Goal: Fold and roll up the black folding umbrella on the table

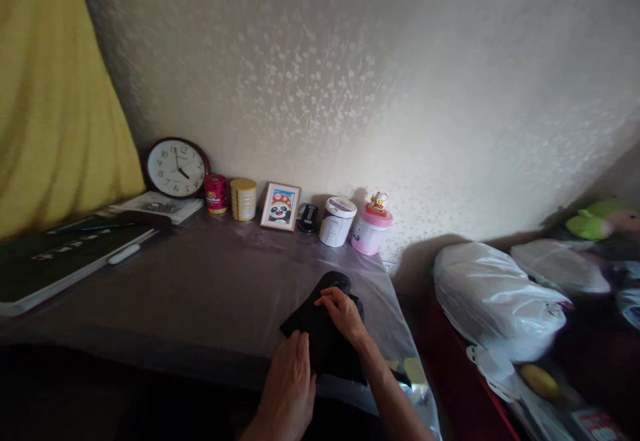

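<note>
Black cloth touches both hands, near two lidded tubs.

A black cloth lies on the counter, toward its right end and at the near edge. It is plain, dark all over and soft-looking, bunched rather than spread flat. Its far end bulges into a rounded lump, while a pointed corner sticks out to the left. Partly covered, its full outline cannot be made out.

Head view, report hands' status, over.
Left hand at left edge of black fabric; right hand over it. Fabric on table. Pink-lidded canister beyond, not touching.
</note>
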Available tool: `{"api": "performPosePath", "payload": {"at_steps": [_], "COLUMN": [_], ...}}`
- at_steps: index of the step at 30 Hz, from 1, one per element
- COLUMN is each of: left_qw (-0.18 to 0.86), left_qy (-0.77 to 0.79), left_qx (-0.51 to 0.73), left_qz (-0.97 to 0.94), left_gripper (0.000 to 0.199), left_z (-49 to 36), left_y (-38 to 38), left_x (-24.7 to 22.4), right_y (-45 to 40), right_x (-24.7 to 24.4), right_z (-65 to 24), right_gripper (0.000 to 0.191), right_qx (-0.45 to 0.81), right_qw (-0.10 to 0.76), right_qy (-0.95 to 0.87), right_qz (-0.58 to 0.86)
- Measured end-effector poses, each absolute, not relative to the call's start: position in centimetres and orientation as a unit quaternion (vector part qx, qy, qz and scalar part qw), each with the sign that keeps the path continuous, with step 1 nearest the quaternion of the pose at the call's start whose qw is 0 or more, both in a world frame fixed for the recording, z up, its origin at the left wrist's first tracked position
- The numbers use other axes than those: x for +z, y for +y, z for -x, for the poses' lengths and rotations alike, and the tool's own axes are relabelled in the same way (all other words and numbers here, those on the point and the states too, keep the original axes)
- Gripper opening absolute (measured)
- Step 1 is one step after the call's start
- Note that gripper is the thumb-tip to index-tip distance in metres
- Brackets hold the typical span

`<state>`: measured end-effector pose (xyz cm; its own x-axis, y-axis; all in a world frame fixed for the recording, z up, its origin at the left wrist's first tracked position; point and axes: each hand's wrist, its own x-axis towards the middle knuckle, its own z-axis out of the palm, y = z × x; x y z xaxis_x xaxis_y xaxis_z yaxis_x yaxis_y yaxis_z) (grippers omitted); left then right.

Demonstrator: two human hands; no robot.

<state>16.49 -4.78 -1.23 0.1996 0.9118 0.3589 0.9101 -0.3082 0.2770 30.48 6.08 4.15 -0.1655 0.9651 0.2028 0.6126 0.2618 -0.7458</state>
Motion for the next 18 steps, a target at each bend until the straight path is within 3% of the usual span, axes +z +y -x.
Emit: {"api": "performPosePath", "payload": {"at_steps": [4,7,11,18], "left_qw": [-0.033,-0.017,-0.012,-0.109], "left_qy": [0.542,0.508,0.548,0.574], "left_qx": [0.243,0.197,0.148,0.160], "left_qz": [-0.804,-0.838,-0.823,-0.796], "left_gripper": [0.041,0.053,0.068,0.059], "left_z": [-17.2,-18.0,-18.1,-18.8], "left_y": [-4.7,-3.8,-2.7,-2.6], "left_x": [1.2,1.9,0.7,-1.4], "right_y": [6.1,5.6,3.8,3.8], "right_x": [4.3,4.6,4.7,3.4], "right_z": [-30.4,-30.2,-30.5,-31.9], "right_gripper": [0.021,0.022,0.025,0.027], "right_qx": [0.239,0.232,0.190,0.081], "right_qw": [0.330,0.321,0.332,0.323], "right_qy": [-0.742,-0.764,-0.814,-0.864], "right_qz": [0.533,0.509,0.438,0.377]}}
